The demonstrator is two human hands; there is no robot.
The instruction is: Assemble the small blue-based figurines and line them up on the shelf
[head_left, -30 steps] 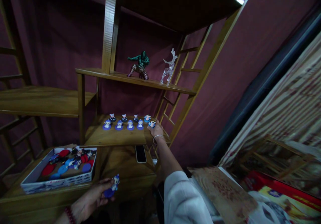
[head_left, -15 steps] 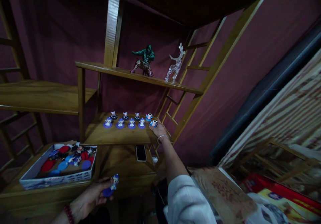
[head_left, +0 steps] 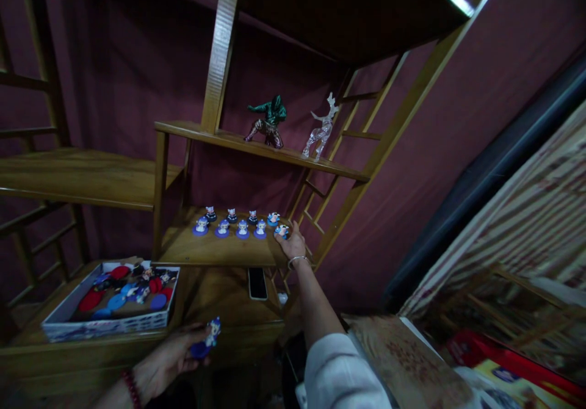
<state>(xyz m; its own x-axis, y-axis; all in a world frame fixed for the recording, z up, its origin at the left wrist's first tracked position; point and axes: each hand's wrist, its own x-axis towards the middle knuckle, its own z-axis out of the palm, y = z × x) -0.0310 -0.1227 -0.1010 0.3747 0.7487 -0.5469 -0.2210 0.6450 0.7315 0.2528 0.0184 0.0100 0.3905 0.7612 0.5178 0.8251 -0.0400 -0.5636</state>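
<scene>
Pinching a purple-based white figurine [head_left: 213, 333], not yet shelved, in our left hand [head_left: 176, 349], we have red and blue pieces [head_left: 90, 301] left in the white patterned cardboard box [head_left: 107, 326]. Our right hand [head_left: 293, 245] is at a blue-and-white figurine [head_left: 281, 231] — gripping or not, we can't tell — among nine on the brown wooden shelf [head_left: 220, 254]. We can read no writing.

Probably a home, with ornaments [head_left: 273, 113] (a clear deer [head_left: 320, 133], say) on wooden shelves [head_left: 229, 253].

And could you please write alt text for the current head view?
A person's right hand is at a blue-based figurine, at the front right of two rows of small figurines on a wooden shelf. The left hand holds a purple-based figurine near an open box of more figurines.
</scene>
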